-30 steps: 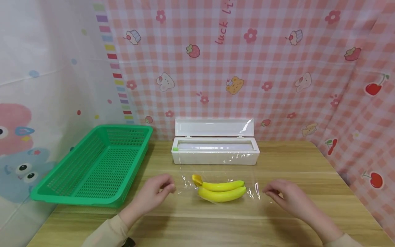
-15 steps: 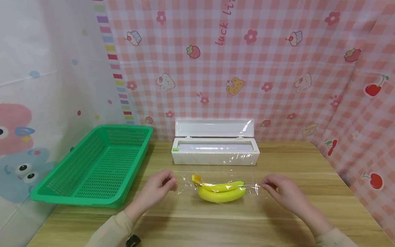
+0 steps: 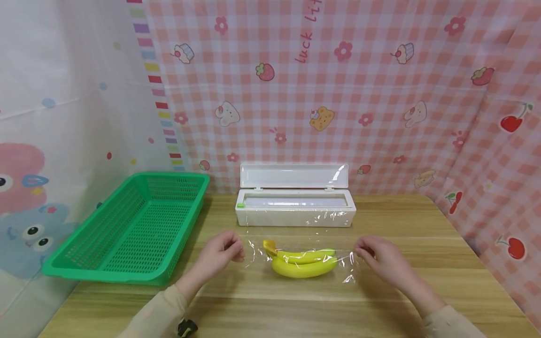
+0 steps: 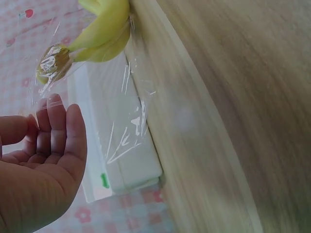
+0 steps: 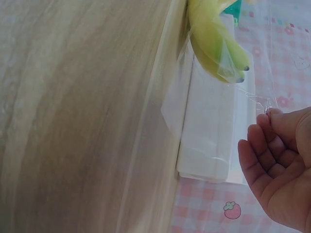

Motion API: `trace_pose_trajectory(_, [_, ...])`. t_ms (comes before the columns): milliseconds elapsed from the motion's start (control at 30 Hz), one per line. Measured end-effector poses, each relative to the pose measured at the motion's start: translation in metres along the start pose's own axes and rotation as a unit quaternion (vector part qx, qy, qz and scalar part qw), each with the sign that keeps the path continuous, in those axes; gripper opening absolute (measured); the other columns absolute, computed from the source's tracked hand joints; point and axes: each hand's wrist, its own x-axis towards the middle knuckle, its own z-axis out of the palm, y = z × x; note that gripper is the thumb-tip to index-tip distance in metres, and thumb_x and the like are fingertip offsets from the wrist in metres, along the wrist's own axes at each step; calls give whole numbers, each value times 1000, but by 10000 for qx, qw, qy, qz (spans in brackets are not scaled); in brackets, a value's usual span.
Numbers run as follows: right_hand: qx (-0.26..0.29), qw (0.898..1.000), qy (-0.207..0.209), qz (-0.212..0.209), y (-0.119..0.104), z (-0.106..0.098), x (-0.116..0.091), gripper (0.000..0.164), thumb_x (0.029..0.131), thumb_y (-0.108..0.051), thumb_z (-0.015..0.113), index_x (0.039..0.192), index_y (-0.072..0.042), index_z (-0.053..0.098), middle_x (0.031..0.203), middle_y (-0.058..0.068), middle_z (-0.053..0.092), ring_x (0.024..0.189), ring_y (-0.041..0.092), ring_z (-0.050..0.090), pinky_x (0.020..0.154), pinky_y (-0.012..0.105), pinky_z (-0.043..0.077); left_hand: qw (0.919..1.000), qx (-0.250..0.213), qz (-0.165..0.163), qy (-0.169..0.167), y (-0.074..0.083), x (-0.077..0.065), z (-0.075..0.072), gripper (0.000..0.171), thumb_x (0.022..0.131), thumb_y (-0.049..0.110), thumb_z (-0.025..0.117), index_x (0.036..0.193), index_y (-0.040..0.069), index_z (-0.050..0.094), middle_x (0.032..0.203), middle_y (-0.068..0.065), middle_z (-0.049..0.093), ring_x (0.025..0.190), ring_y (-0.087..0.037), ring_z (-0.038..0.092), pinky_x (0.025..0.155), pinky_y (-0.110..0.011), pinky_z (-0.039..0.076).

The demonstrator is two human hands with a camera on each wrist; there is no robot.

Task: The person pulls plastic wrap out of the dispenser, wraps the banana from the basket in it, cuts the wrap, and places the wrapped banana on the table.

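Observation:
Two yellow bananas (image 3: 304, 268), joined at a brownish stem on the left, lie on the wooden table between the hands. Clear plastic wrap (image 3: 348, 278) stretches over them, showing mostly as glints and creases. On the left side, my left hand (image 3: 222, 252) pinches the wrap between thumb and index finger, close to the stem end. My right hand (image 3: 377, 256) pinches the opposite side of the wrap, near the green-tinged tips. In the right wrist view, the film (image 5: 266, 104) gathers into creases at the right hand's fingertips.
Behind the bananas stands a white plastic wrap dispenser (image 3: 296, 218), its lid raised, a roll inside and a green slider at its left. A green basket (image 3: 158, 277) sits on the left of the table. Patterned cloth (image 3: 296, 94) hangs at the back and sides.
Both hands have moved inward, the right hand leftward and the left slightly rightward. The glints on the wrap have shifted over the bananas, which stay in place.

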Motion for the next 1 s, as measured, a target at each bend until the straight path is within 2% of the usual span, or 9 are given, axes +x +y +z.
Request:
trace_pose_trajectory(167, [26, 9998, -43, 183, 1, 2, 2, 11, 83, -3, 66, 80, -13, 62, 69, -12, 46, 62, 2, 42, 52, 21, 39, 9991, -386, -175, -55, -4, 3, 2, 15, 93, 6, 52, 84, -5, 51, 77, -12, 59, 74, -23, 62, 68, -31, 55])
trace_pose_trajectory(567, [320, 9967, -162, 734, 5, 9, 7, 8, 87, -8, 62, 79, -10, 61, 64, -10, 46, 57, 3, 41, 49, 21, 37, 9958, -804, -436, -83, -8, 10, 3, 17, 95, 5, 48, 86, -9, 51, 75, -11, 60, 69, -21, 62, 66, -35, 56])
trace_pose_trajectory(733, [312, 9940, -334, 990, 7, 12, 10, 8, 88, -11, 61, 81, -11, 62, 65, -9, 48, 59, 5, 43, 52, 22, 39, 9950, -806, -583, -44, -8, 12, 3, 17, 95, 7, 49, 86, -7, 52, 73, -11, 60, 67, -21, 62, 66, -37, 55])
trace_pose_trajectory(1000, [335, 9928, -483, 1046, 8, 17, 12, 12, 89, -11, 60, 77, -12, 59, 62, -9, 46, 57, 6, 42, 51, 23, 38, 9945, -738, -740, -124, -13, 15, 3, 17, 95, 7, 49, 84, -6, 51, 71, -9, 60, 64, -19, 62, 65, -37, 56])
